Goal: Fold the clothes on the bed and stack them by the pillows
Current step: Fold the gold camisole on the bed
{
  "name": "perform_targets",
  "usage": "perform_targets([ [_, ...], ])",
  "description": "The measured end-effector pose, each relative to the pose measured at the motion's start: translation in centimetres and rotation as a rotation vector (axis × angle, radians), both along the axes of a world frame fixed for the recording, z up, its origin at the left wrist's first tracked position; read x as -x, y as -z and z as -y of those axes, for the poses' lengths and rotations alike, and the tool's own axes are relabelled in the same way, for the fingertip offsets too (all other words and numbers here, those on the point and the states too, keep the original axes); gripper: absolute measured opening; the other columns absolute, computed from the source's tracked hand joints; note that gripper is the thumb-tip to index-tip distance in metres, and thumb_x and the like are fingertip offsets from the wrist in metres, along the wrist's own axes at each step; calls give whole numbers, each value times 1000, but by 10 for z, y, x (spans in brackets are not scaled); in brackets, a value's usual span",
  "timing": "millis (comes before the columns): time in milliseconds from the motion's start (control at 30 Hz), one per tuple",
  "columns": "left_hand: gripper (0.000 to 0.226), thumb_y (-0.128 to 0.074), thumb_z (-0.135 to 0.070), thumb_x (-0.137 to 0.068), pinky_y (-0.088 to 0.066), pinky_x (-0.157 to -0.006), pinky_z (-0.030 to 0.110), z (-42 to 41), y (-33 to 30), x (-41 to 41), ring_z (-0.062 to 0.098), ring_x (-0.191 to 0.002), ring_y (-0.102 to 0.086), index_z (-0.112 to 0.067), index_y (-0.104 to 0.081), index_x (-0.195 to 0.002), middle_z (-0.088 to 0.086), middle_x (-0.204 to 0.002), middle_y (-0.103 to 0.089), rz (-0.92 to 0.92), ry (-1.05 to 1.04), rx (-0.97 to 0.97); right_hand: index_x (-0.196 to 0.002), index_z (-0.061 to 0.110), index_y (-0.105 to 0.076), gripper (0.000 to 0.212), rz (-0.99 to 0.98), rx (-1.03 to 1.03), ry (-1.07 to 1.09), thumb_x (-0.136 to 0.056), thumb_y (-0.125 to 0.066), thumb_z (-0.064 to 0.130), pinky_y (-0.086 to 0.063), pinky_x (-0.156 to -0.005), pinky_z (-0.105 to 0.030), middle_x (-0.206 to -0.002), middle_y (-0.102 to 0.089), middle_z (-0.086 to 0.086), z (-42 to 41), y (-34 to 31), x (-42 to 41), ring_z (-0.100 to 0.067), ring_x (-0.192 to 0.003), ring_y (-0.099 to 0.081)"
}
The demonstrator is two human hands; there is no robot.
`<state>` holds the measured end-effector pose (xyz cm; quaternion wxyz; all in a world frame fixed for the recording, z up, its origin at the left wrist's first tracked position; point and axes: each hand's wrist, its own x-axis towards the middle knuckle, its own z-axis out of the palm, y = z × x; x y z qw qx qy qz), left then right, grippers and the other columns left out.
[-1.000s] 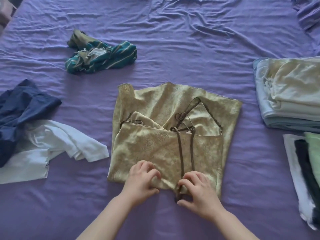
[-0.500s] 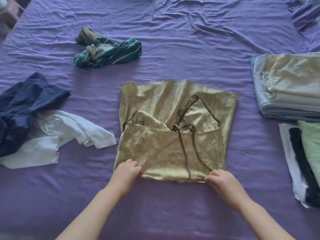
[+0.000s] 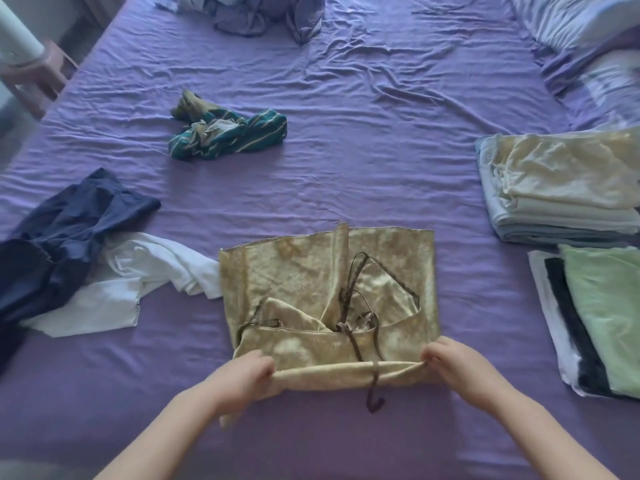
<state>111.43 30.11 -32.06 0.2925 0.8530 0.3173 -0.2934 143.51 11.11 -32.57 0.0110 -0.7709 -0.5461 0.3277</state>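
1. Both hands grip the near edge of a gold satin camisole [image 3: 311, 271]: the left hand [image 3: 242, 372] has its fingers curled round the near left corner, and the right hand [image 3: 457, 365] pinches the near right corner.
2. Between them the near edge is lifted into a soft rolled fold, while the far part of the garment lies flat on the purple bed sheet [image 3: 363, 150], near the middle of the bed.
3. Its cloth is shiny with a faint woven pattern; thin brown straps [image 3: 349, 306] loop across it, and one hangs over the rolled edge.
4. Left of it lies a crumpled white garment [image 3: 138, 271], touching the camisole's left edge, and partly over that a rumpled navy garment [image 3: 69, 230].
5. Farther off, a teal striped garment [image 3: 228, 133] sits twisted in a heap.
6. At the far edge lies a greyish bundle of cloth [image 3: 263, 15].
7. On the right stands a neat stack of folded pale garments [image 3: 561, 188], cream on top and light blue below.
8. Just nearer is a second folded pile [image 3: 602, 313], mint green over black and white.
9. Striped pillows [image 3: 588, 39] lie at the far right corner.
10. The sheet is wrinkled all over.
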Motion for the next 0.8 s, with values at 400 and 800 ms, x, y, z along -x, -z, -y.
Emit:
perform_targets([
  [400,41,-40,-5,-88,-41,-92,34,-140,5,-75,22,-119,-52,-24,-54,-122,0,-128,-56,125,-383,-455,-110,23,-60,26,249,-212,144,-93,-44,11,-41,-84,-37,-108,-56,-3,-170,-1,-61,-34,-96,-56],
  [800,47,-33,-25,-99,6,-116,47,-148,57,-135,21,-145,-7,-28,-29,-146,0,-155,-24,199,-493,-657,-106,4,-68,39,395,-520,-19,-68,-76,-2,-45,-89,-53,-104,-66,-19,-227,50,-66,-40,-99,-62],
])
